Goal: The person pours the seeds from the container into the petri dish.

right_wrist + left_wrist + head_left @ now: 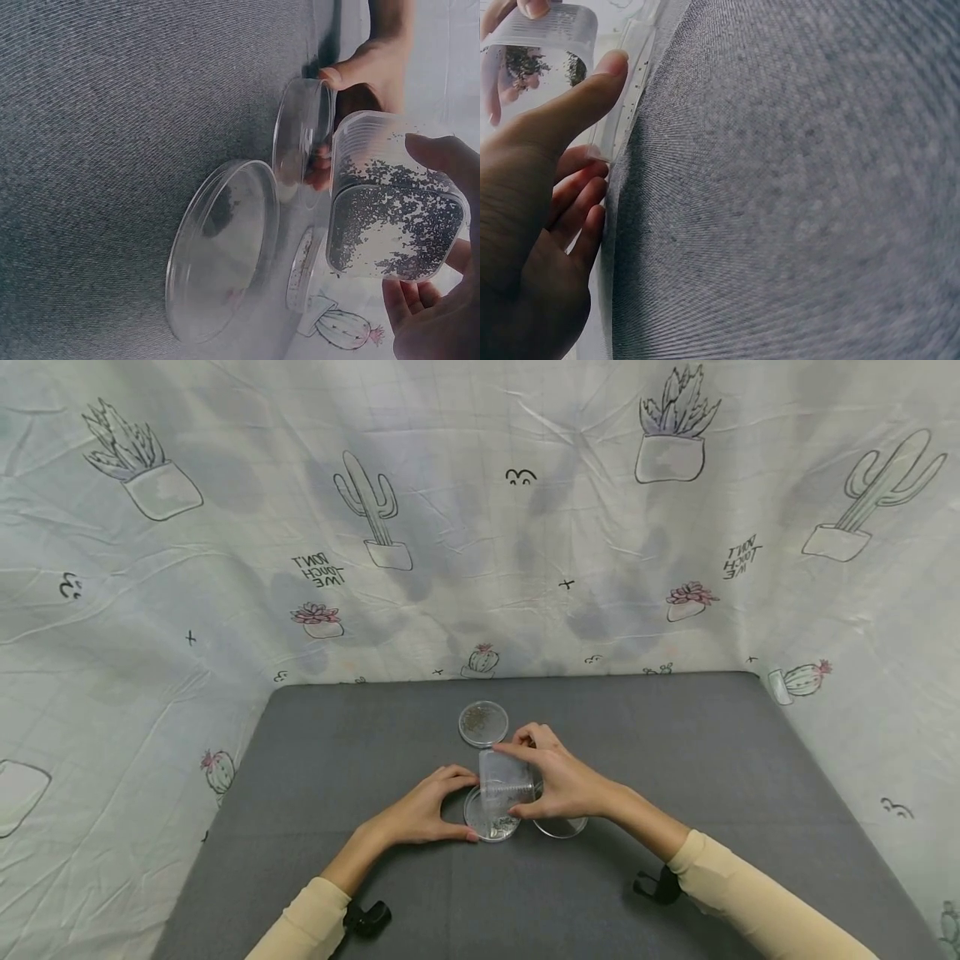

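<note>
Cloth (465, 527) behind the grey table (375, 735) carries mirrored lettering (318, 571), "DON'T TOUCH" and an unclear short last line, above the table's back-left and back-right corners; small plus signs (566, 584) between.

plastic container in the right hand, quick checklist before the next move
1. Right hand grips the plastic container: ok, thumb and fingers on it.
2. Left hand holds the left dish: ok, thumb and fingers at its edge.
3. Dark bits in the container: ok, visible through clear plastic.
4. Container centred over left dish: cannot tell, they overlap in the head view.
5. Right dish unobstructed in head view: not ok, right hand partly covers it.
</note>
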`<action>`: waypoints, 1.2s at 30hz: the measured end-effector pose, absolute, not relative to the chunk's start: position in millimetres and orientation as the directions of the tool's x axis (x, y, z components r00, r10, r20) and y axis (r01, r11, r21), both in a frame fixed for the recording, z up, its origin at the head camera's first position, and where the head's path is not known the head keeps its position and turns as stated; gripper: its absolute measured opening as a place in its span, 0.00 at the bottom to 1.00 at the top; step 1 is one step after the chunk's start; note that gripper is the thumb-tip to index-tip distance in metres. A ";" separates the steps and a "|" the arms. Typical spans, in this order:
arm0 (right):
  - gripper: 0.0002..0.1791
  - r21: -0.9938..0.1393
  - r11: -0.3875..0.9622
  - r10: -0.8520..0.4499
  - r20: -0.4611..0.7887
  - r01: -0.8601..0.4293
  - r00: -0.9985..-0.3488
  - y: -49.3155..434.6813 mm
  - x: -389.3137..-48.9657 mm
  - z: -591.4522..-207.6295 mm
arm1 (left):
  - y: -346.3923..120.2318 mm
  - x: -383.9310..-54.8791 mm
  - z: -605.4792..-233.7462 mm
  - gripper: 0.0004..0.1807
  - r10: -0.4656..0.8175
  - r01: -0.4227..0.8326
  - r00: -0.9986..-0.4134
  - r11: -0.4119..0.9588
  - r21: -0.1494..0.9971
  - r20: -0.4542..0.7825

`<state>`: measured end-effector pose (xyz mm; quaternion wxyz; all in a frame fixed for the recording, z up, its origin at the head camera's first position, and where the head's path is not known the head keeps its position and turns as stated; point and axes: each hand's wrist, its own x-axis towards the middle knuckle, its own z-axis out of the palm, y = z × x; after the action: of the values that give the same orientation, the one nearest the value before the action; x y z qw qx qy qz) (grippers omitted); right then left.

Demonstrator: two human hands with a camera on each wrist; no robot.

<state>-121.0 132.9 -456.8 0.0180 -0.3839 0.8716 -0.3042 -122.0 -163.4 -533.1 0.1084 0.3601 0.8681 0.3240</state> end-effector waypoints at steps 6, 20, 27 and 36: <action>0.51 -0.546 0.523 -0.697 0.167 -0.654 -0.697 129.3 -123.0 -450.2 | -162.9 -122.2 -529.9 0.42 0.693 0.541 -0.720 0.534 0.649 0.030; 0.49 -0.534 0.531 -0.712 0.140 -0.658 -0.688 120.1 -123.1 -443.9 | -164.0 -122.1 -529.1 0.43 0.697 0.544 -0.715 0.517 0.661 0.044; 0.49 -0.524 0.540 -0.712 0.132 -0.658 -0.689 116.8 -122.2 -443.5 | -164.8 -121.9 -530.0 0.44 0.697 0.545 -0.716 0.520 0.658 0.042; 0.49 -0.514 0.552 -0.708 0.127 -0.657 -0.695 114.5 -120.2 -443.5 | -164.4 -121.3 -530.8 0.43 0.701 0.556 -0.711 0.508 0.658 0.060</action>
<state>-120.2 114.5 -443.5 0.0475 -0.3878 0.8797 -0.2711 -121.3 -164.4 -530.8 0.1077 0.3649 0.8615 0.3362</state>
